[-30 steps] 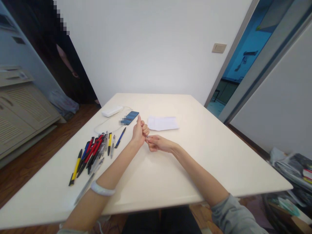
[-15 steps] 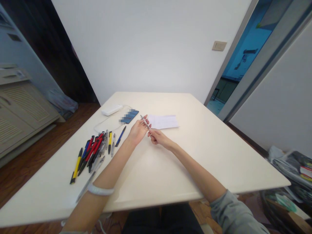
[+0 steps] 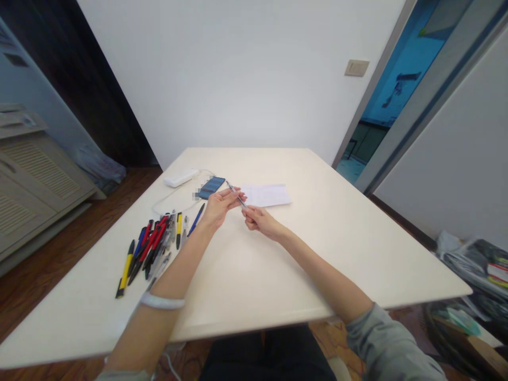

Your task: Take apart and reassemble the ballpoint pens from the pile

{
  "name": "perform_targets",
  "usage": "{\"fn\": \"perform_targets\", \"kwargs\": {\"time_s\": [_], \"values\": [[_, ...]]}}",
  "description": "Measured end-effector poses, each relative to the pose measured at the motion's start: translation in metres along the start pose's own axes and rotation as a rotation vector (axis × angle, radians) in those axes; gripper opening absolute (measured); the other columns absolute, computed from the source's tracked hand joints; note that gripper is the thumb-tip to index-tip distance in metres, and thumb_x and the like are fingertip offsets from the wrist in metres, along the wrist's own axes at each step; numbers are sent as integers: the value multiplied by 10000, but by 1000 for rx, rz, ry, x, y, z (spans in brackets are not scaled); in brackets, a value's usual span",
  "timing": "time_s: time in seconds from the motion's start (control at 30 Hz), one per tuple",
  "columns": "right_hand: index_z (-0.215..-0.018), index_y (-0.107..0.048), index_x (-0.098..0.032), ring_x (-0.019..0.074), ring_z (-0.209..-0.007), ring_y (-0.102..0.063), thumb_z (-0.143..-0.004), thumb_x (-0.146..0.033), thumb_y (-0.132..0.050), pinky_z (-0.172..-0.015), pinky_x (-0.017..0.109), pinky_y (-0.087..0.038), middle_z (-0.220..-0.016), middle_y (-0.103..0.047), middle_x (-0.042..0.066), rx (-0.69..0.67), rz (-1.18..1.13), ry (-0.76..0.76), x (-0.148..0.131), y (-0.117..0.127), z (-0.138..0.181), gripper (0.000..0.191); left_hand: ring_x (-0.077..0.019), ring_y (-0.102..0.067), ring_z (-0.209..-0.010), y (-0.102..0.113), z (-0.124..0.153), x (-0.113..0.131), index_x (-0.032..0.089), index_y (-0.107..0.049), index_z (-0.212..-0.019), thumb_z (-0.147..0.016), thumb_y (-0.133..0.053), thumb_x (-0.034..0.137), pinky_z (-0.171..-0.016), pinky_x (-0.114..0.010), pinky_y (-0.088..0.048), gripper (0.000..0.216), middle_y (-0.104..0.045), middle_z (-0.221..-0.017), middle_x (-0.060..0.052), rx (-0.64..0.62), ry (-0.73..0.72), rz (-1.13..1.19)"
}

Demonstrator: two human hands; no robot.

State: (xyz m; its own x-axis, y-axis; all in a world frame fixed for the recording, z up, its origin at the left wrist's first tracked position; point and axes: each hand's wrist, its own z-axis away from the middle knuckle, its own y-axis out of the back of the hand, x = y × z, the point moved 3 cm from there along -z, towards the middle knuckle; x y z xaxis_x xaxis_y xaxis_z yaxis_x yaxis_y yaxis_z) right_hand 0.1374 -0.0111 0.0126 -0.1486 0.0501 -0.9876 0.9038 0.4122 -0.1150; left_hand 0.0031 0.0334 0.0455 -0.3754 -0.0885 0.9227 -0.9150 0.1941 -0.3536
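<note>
A slim clear-barrelled pen (image 3: 232, 188) is held at a slant over the middle of the table, its far end pointing up and left. My right hand (image 3: 260, 221) is closed in a pinch on its near end. With fingers fairly straight, my left hand (image 3: 221, 205) grips the middle of the same pen between thumb and fingertips. Just behind the hands lies a white sheet of paper (image 3: 270, 195), partly covered by the fingers. A blue pen (image 3: 196, 218) rests beside my left wrist.
Left of my left forearm lies a pile of red, black, blue and clear pens (image 3: 153, 246), with a yellow pen (image 3: 126, 270) at its edge. Farther back are a dark phone (image 3: 211, 187) and a white power strip (image 3: 181, 178) with a cable. A white wall (image 3: 246, 79) stands behind the table.
My left hand has turned and shifted slightly left, its fingers now reaching across the pen's middle. The right hand keeps its pinch on the near end. The view has tilted slightly.
</note>
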Motion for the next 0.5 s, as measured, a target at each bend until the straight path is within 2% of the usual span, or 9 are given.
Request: {"fn": "perform_targets", "kwargs": {"time_s": [0.1, 0.17, 0.27, 0.33, 0.4, 0.5], "values": [[-768, -548, -199, 107, -543, -342, -926, -443, -578, -539, 253, -245, -594, -411, -57, 264, 285, 140, 2, 8, -5, 292, -218, -753, -790, 0, 3, -3, 110, -731, -851, -593, -931, 303, -856, -389, -608, 379, -774, -818, -95, 97, -16, -38], [-798, -615, -181, 115, -581, -396, -910, -447, -590, -563, 256, -283, -631, -471, -38, 312, 371, 185, 1, 11, -6, 290, -224, -755, -793, 2, 5, -4, 109, -742, -855, -560, -943, 336, -841, -377, -612, 423, -779, -831, -103, 140, -29, -75], [-841, -660, -161, 105, -514, -365, -942, -513, -522, -541, 258, -293, -551, -391, -69, 215, 287, 115, 2, 16, -6, 391, -217, -745, -748, 5, 6, -5, 107, -748, -838, -501, -963, 395, -794, -361, -619, 493, -778, -815, -101, 153, -31, -132], [-850, -670, -149, 92, -479, -364, -918, -552, -562, -523, 252, -303, -516, -384, -85, 121, 206, 69, 3, 17, -4, 423, -204, -729, -700, 5, 5, -6, 105, -733, -794, -468, -971, 432, -746, -345, -618, 519, -767, -774, -94, 155, -27, -167], [-827, -679, -142, 86, -501, -456, -825, -550, -703, -526, 239, -343, -554, -521, -52, 78, 167, 35, 3, 18, -2, 409, -181, -701, -640, 5, 4, -7, 109, -709, -754, -459, -971, 459, -688, -318, -606, 528, -749, -728, -78, 163, -35, -207], [-794, -695, -138, 100, -571, -591, -685, -487, -857, -553, 225, -422, -706, -701, 31, 110, 107, -49, 3, 21, 2, 400, -154, -661, -589, 2, 4, -8, 121, -687, -748, -510, -955, 482, -623, -281, -572, 509, -719, -681, -50, 135, -76, -266]]}}
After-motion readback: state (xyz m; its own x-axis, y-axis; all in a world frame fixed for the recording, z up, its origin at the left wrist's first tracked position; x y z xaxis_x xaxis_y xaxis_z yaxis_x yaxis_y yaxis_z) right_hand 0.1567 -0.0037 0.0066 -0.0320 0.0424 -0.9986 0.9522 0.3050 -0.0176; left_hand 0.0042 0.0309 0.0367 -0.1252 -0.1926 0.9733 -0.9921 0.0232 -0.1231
